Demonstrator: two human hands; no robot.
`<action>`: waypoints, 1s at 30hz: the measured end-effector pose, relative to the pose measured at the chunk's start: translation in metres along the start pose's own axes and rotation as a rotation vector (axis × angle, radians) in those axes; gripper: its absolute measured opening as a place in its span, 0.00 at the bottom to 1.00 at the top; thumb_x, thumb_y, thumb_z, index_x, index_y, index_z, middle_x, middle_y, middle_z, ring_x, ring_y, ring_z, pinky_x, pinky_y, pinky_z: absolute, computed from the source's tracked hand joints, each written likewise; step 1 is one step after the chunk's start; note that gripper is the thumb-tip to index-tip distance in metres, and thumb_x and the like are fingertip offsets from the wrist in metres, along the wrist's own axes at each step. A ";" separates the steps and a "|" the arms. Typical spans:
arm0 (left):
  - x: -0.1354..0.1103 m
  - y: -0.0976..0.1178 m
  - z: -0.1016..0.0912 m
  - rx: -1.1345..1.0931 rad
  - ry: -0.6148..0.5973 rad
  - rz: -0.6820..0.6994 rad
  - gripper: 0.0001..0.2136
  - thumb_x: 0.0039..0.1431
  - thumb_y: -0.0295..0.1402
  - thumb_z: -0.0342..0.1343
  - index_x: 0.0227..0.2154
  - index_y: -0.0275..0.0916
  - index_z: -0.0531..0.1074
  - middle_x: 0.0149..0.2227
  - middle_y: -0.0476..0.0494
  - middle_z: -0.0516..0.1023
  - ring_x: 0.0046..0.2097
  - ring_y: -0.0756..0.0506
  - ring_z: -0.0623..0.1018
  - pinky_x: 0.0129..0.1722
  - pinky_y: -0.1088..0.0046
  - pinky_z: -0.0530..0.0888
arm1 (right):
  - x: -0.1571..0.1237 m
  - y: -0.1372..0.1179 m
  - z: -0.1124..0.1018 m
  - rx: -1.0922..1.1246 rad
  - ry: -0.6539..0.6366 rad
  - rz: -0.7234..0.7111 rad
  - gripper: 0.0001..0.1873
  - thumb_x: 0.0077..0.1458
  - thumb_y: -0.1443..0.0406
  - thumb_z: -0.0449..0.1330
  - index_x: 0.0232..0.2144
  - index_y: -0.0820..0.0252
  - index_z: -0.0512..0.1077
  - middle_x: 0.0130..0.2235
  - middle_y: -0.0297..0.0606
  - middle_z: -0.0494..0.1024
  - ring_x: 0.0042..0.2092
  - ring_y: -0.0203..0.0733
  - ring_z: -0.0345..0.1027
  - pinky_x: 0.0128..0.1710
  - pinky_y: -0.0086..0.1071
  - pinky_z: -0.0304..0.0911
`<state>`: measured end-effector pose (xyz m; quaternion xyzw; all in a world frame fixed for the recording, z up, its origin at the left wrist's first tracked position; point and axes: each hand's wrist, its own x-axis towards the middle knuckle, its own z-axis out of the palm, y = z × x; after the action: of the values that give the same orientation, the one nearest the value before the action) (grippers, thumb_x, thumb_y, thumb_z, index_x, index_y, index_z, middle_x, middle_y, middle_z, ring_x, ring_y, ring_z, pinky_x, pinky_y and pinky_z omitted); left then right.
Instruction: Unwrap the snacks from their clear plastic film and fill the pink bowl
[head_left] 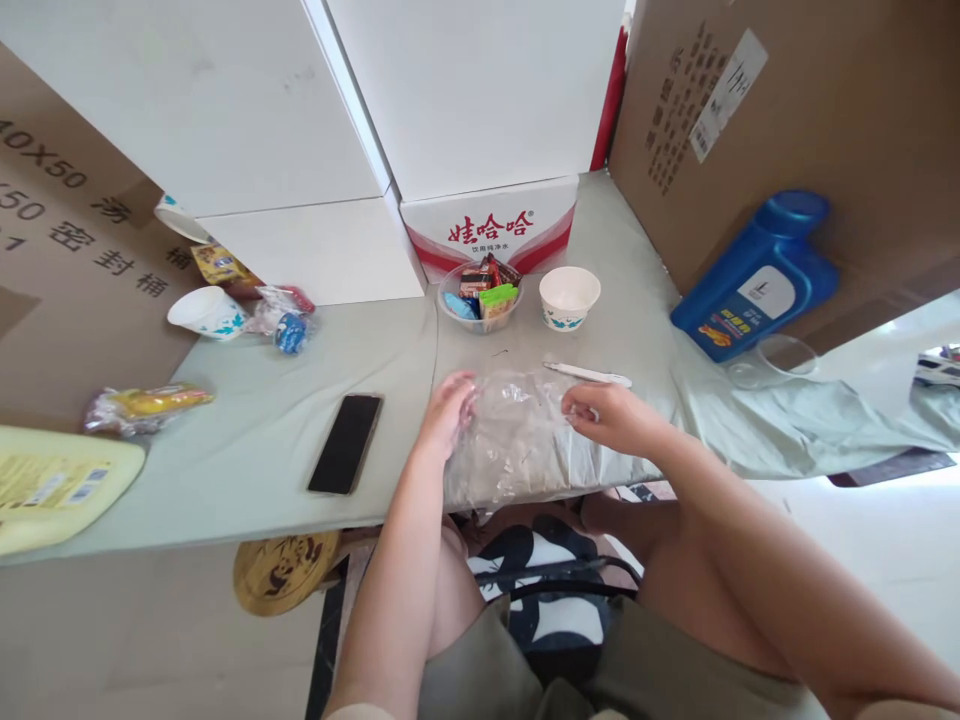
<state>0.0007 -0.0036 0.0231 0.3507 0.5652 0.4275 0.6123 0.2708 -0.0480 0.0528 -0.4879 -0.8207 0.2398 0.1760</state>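
Note:
A crumpled clear plastic bag (506, 435) lies spread at the front of the cloth-covered table, between my two hands. My left hand (448, 412) has its fingers curled at the bag's left edge, gripping the film. At the upper right edge, my right hand (611, 415) is closed in a pinch on the plastic. Just beyond the right hand lies a slim white pen-like tool (589, 374); its exact kind is unclear. Behind the bag stand a clear bowl (480, 322) of small wrapped snacks and a white paper cup (568, 300) with a blue leaf pattern.
A black phone (346, 444) lies left of my arm. Further left are a tipped paper cup (206, 313), wrapped snacks (291, 332) and a pale yellow jug (67, 485). A blue bottle (757, 275) leans by a cardboard box (810, 120) at right. White boxes (487, 90) stand behind.

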 end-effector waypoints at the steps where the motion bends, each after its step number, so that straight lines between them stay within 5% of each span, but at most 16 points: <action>1: 0.000 0.002 -0.005 -0.021 0.127 0.059 0.14 0.53 0.37 0.61 0.42 0.43 0.71 0.38 0.46 0.80 0.29 0.51 0.73 0.27 0.76 0.64 | -0.009 0.000 0.000 -0.009 0.033 0.035 0.09 0.53 0.67 0.55 0.34 0.57 0.75 0.27 0.36 0.75 0.29 0.38 0.67 0.33 0.31 0.61; 3: -0.007 0.004 -0.014 0.019 0.352 0.245 0.10 0.56 0.35 0.60 0.41 0.43 0.70 0.42 0.45 0.79 0.39 0.48 0.76 0.37 0.73 0.71 | -0.022 -0.001 0.002 -0.023 0.096 0.135 0.09 0.53 0.65 0.55 0.34 0.56 0.75 0.27 0.36 0.75 0.28 0.39 0.67 0.31 0.31 0.59; 5: -0.024 0.002 -0.021 0.193 0.375 0.438 0.07 0.59 0.37 0.59 0.38 0.43 0.72 0.43 0.44 0.79 0.46 0.44 0.77 0.47 0.68 0.72 | -0.029 -0.002 0.007 -0.006 0.144 0.231 0.09 0.54 0.63 0.55 0.34 0.55 0.74 0.26 0.35 0.75 0.28 0.40 0.67 0.30 0.32 0.58; 8: -0.058 -0.010 -0.021 0.556 -0.076 0.529 0.13 0.55 0.41 0.62 0.41 0.43 0.77 0.48 0.41 0.81 0.54 0.38 0.76 0.59 0.60 0.69 | -0.029 -0.003 0.013 0.070 0.205 0.278 0.08 0.54 0.61 0.55 0.32 0.55 0.73 0.25 0.35 0.75 0.27 0.40 0.67 0.29 0.32 0.58; 11: -0.076 -0.024 -0.017 0.781 -0.236 0.430 0.21 0.45 0.37 0.69 0.45 0.45 0.78 0.56 0.39 0.78 0.59 0.34 0.75 0.63 0.55 0.66 | -0.025 -0.001 0.015 0.162 0.242 0.274 0.07 0.54 0.60 0.55 0.31 0.55 0.71 0.25 0.35 0.75 0.26 0.40 0.66 0.29 0.32 0.58; 14: -0.072 -0.028 -0.021 0.768 -0.178 0.375 0.04 0.52 0.36 0.62 0.28 0.43 0.78 0.47 0.39 0.83 0.54 0.36 0.79 0.60 0.56 0.69 | -0.026 0.006 0.015 0.232 0.261 0.286 0.08 0.54 0.58 0.56 0.31 0.55 0.69 0.26 0.36 0.76 0.28 0.41 0.68 0.30 0.33 0.60; 16: -0.065 -0.025 -0.028 0.631 -0.134 0.390 0.08 0.53 0.38 0.61 0.22 0.42 0.75 0.41 0.38 0.84 0.52 0.37 0.80 0.59 0.57 0.71 | -0.030 0.012 0.014 0.266 0.279 0.298 0.10 0.54 0.56 0.58 0.30 0.55 0.68 0.28 0.37 0.77 0.30 0.42 0.69 0.32 0.35 0.62; 22: -0.052 -0.022 -0.026 0.261 -0.018 0.427 0.14 0.57 0.45 0.61 0.26 0.40 0.75 0.33 0.40 0.83 0.45 0.43 0.82 0.54 0.64 0.73 | -0.043 0.023 0.009 0.587 0.261 0.260 0.19 0.52 0.49 0.64 0.36 0.54 0.69 0.35 0.38 0.80 0.40 0.46 0.75 0.44 0.41 0.68; 26: -0.044 -0.024 -0.016 0.276 0.123 0.430 0.16 0.57 0.48 0.62 0.28 0.40 0.72 0.21 0.49 0.75 0.26 0.50 0.76 0.34 0.75 0.73 | -0.040 0.018 0.007 0.596 0.245 0.291 0.18 0.52 0.48 0.64 0.30 0.56 0.71 0.36 0.40 0.81 0.40 0.46 0.75 0.45 0.43 0.68; 30: -0.039 -0.023 -0.018 0.299 0.168 0.329 0.16 0.58 0.49 0.61 0.28 0.41 0.71 0.14 0.55 0.66 0.16 0.53 0.62 0.18 0.77 0.59 | -0.031 0.009 0.011 0.679 0.378 0.381 0.20 0.53 0.47 0.63 0.28 0.56 0.67 0.28 0.36 0.78 0.31 0.40 0.72 0.35 0.36 0.67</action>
<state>-0.0145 -0.0494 0.0155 0.4878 0.6065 0.4608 0.4265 0.2854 -0.0739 0.0368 -0.5802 -0.5438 0.4310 0.4264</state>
